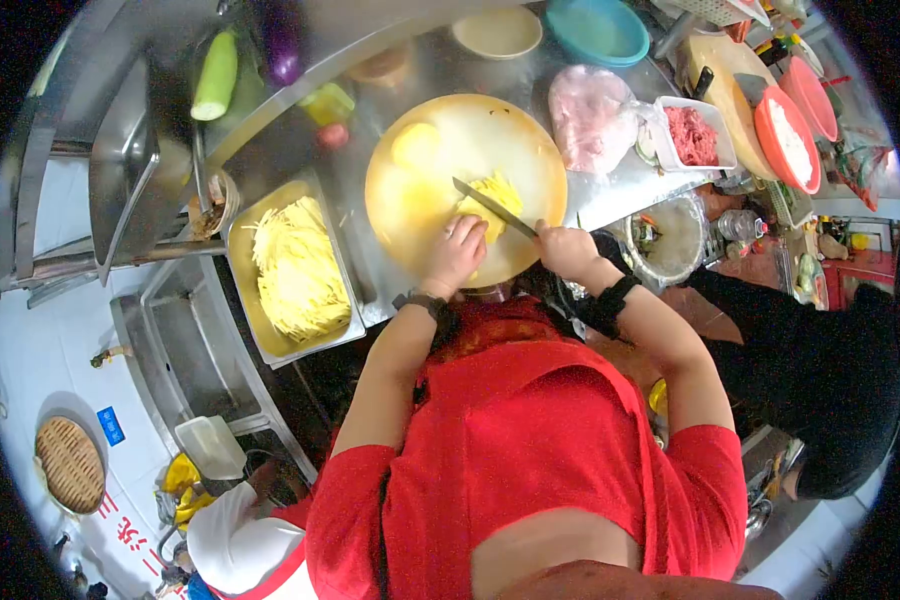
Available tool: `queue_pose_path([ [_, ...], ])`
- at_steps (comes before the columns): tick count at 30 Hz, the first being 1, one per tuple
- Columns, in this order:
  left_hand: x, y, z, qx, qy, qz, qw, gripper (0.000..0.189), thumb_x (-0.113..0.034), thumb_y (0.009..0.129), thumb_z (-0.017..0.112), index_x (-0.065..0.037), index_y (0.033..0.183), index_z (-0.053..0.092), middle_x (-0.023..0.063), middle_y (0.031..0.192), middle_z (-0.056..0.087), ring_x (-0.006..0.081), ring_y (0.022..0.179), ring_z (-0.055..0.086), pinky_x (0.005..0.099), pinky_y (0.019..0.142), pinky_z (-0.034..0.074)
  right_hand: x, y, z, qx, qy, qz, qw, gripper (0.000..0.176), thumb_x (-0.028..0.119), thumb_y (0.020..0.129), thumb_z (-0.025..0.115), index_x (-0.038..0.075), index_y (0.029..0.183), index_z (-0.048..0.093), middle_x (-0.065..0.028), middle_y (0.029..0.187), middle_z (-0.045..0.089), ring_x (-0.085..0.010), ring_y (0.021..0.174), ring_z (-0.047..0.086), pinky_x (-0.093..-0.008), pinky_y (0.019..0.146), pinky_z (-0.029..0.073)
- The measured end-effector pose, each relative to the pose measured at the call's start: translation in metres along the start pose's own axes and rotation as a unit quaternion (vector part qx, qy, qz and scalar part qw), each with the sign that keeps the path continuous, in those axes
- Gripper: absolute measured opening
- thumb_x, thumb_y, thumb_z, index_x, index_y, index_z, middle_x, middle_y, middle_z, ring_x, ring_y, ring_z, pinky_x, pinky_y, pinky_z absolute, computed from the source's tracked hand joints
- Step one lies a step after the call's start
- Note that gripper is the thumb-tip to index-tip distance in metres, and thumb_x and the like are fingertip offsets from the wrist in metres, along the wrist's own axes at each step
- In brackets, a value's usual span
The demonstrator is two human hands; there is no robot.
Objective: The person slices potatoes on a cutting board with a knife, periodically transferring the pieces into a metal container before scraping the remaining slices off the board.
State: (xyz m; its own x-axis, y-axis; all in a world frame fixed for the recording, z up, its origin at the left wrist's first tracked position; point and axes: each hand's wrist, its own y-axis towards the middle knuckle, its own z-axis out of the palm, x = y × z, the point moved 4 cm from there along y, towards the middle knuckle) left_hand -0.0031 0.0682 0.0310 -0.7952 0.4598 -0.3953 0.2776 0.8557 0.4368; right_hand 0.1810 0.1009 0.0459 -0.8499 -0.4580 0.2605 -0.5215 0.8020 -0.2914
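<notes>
A round cutting board (pixel 530 130) lies on the steel counter before me. My right hand (pixel 568 250) is closed around the handle of a knife (pixel 492 206), its blade slanting up and left across the board. My left hand (pixel 458 252) has its fingers bent onto pale yellow potato slices (pixel 483 219), pinning them just left of the blade. Thin potato strips (pixel 497 187) lie beyond the blade. A peeled yellow piece, perhaps potato (pixel 416 147), rests on the board's far left. To the left, a steel pan (pixel 353 325) is heaped with cut potato strips (pixel 298 270).
At the right are a plastic bag (pixel 590 118), a white container of minced meat (pixel 692 137) and a red bowl of white contents (pixel 790 140). Below them stands a lined bucket (pixel 667 240). A sink (pixel 205 350) is at left. People stand close on both sides.
</notes>
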Motion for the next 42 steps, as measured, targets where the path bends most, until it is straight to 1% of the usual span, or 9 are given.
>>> queue_pose_path([
  [7, -0.001, -0.006, 0.002, -0.001, -0.011, -0.014, 1.0, 0.024, -0.008, 0.073, 0.058, -0.005, 0.097, 0.059, 0.0081, 0.1, 0.054, 0.0271, 0.095, 0.052, 0.0365, 0.083, 0.044, 0.008, -0.011, -0.008, -0.015, 0.008, -0.02, 1.0, 0.025, 0.025, 0.086, 0.045, 0.001, 0.09, 0.051, -0.0156, 0.064, 0.062, -0.0296, 0.057, 0.063, -0.0419, 0.05, 0.05],
  [12, 0.001, -0.007, 0.003, -0.014, 0.003, 0.003, 1.0, 0.023, -0.007, 0.072, 0.059, -0.004, 0.095, 0.06, 0.008, 0.099, 0.054, 0.0273, 0.095, 0.052, 0.0364, 0.082, 0.044, 0.003, -0.007, -0.016, -0.006, 0.004, -0.038, 0.999, 0.028, 0.027, 0.087, 0.044, 0.0, 0.091, 0.05, -0.0166, 0.063, 0.061, -0.0324, 0.056, 0.062, -0.0428, 0.05, 0.049],
  [19, 0.001, 0.0, 0.002, -0.013, -0.004, 0.002, 1.0, 0.023, -0.006, 0.072, 0.058, -0.004, 0.094, 0.06, 0.0078, 0.099, 0.054, 0.027, 0.094, 0.052, 0.0361, 0.083, 0.044, 0.004, -0.003, -0.007, 0.015, 0.02, 0.012, 1.0, 0.027, 0.027, 0.087, 0.044, 0.001, 0.09, 0.05, -0.0159, 0.063, 0.062, -0.0326, 0.057, 0.062, -0.0437, 0.051, 0.049],
  [22, 0.001, -0.007, 0.003, -0.02, 0.001, 0.003, 1.0, 0.022, -0.007, 0.072, 0.059, -0.004, 0.093, 0.06, 0.0076, 0.099, 0.054, 0.0265, 0.094, 0.052, 0.0361, 0.082, 0.044, 0.007, -0.009, -0.021, 0.009, -0.009, -0.025, 1.0, 0.026, 0.026, 0.087, 0.045, 0.001, 0.09, 0.049, -0.0154, 0.063, 0.062, -0.0321, 0.057, 0.062, -0.0431, 0.051, 0.05],
  [26, 0.001, -0.008, 0.006, 0.005, -0.018, -0.017, 1.0, 0.021, -0.008, 0.073, 0.059, -0.005, 0.093, 0.06, 0.0077, 0.1, 0.054, 0.0264, 0.095, 0.052, 0.036, 0.084, 0.044, 0.007, -0.01, 0.0, -0.008, 0.016, -0.015, 1.0, 0.026, 0.026, 0.086, 0.046, 0.001, 0.09, 0.05, -0.0154, 0.063, 0.062, -0.0317, 0.058, 0.063, -0.043, 0.051, 0.05],
  [29, 0.005, -0.002, 0.003, 0.001, -0.006, 0.0, 1.0, 0.021, -0.009, 0.074, 0.059, -0.005, 0.095, 0.059, 0.0081, 0.1, 0.053, 0.0268, 0.097, 0.051, 0.0363, 0.085, 0.043, -0.001, 0.001, 0.007, -0.004, 0.021, 0.008, 1.0, 0.026, 0.027, 0.085, 0.047, 0.002, 0.089, 0.051, -0.0174, 0.065, 0.061, -0.0339, 0.058, 0.062, -0.0434, 0.053, 0.049],
  [33, 0.002, -0.008, -0.004, 0.007, -0.02, -0.004, 1.0, 0.025, -0.011, 0.075, 0.059, -0.004, 0.099, 0.058, 0.0086, 0.101, 0.052, 0.027, 0.1, 0.049, 0.037, 0.086, 0.043, 0.003, -0.009, -0.024, -0.001, 0.032, 0.001, 0.999, 0.028, 0.03, 0.086, 0.047, 0.002, 0.088, 0.052, -0.0183, 0.066, 0.061, -0.0356, 0.061, 0.062, -0.0449, 0.055, 0.049],
  [38, 0.002, -0.013, -0.001, 0.03, -0.012, -0.016, 0.999, 0.027, -0.012, 0.075, 0.06, -0.003, 0.101, 0.057, 0.0084, 0.102, 0.052, 0.0274, 0.101, 0.049, 0.0366, 0.087, 0.042, 0.004, -0.007, 0.0, 0.0, 0.034, 0.005, 0.999, 0.03, 0.032, 0.087, 0.047, 0.002, 0.088, 0.053, -0.0179, 0.066, 0.061, -0.0348, 0.062, 0.062, -0.0443, 0.055, 0.049],
  [42, 0.003, -0.014, -0.001, 0.012, 0.003, 0.001, 1.0, 0.028, -0.012, 0.074, 0.06, -0.003, 0.101, 0.057, 0.0088, 0.102, 0.052, 0.0272, 0.101, 0.049, 0.0362, 0.088, 0.041, 0.004, -0.005, -0.013, 0.006, 0.01, -0.013, 1.0, 0.031, 0.032, 0.088, 0.046, 0.002, 0.087, 0.052, -0.0169, 0.066, 0.062, -0.0339, 0.061, 0.062, -0.0434, 0.054, 0.049],
])
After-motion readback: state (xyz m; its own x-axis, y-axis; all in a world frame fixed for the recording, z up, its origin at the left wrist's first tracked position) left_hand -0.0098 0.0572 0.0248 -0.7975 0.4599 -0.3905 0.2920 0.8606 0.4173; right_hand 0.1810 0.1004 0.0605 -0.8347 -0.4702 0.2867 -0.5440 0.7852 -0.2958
